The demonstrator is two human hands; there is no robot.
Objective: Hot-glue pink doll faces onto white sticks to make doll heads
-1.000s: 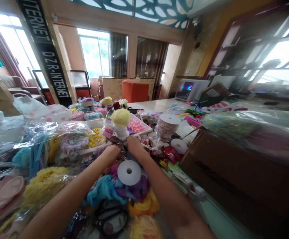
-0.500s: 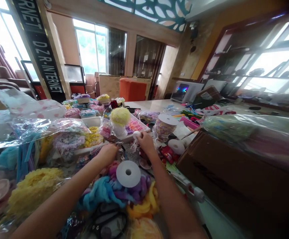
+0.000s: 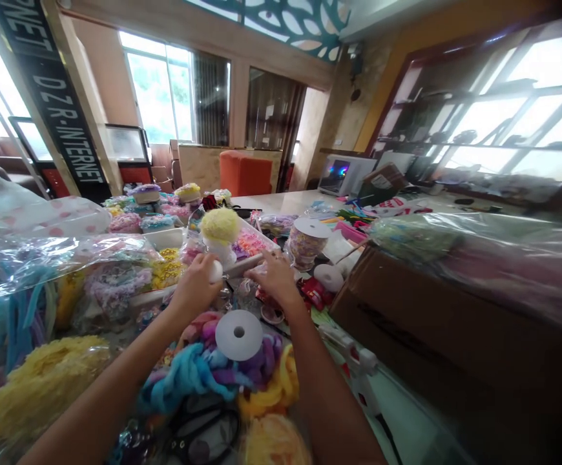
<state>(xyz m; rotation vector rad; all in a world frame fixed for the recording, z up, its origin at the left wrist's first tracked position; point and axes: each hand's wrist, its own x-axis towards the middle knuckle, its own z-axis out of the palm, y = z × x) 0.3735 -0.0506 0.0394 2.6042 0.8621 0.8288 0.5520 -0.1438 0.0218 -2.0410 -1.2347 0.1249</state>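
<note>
My left hand (image 3: 198,282) is closed around a small white ball-like piece (image 3: 216,271). To its right, my right hand (image 3: 277,278) has its fingers stretched out and apart, over some crinkled clear plastic (image 3: 246,289). Just beyond both hands stands a white head-shaped form (image 3: 223,252) topped with a fluffy yellow ball of yarn (image 3: 219,225). Between my forearms a white spool (image 3: 239,334) rests on blue, purple and yellow fluffy strands (image 3: 191,374). Black-handled scissors (image 3: 203,429) lie nearer to me, partly under plastic.
A large cardboard box (image 3: 436,342) with plastic-wrapped material fills the right side. A ribbon reel (image 3: 309,242) and a smaller white roll (image 3: 329,278) stand by my right hand. Clear plastic bags (image 3: 68,255) and yellow yarn (image 3: 43,381) crowd the left. A glue gun (image 3: 363,361) lies beside the box.
A white round piece was at my right fingers before; now one is in my left hand, which has risen. My right fingers have spread. The view has shifted slightly right.
</note>
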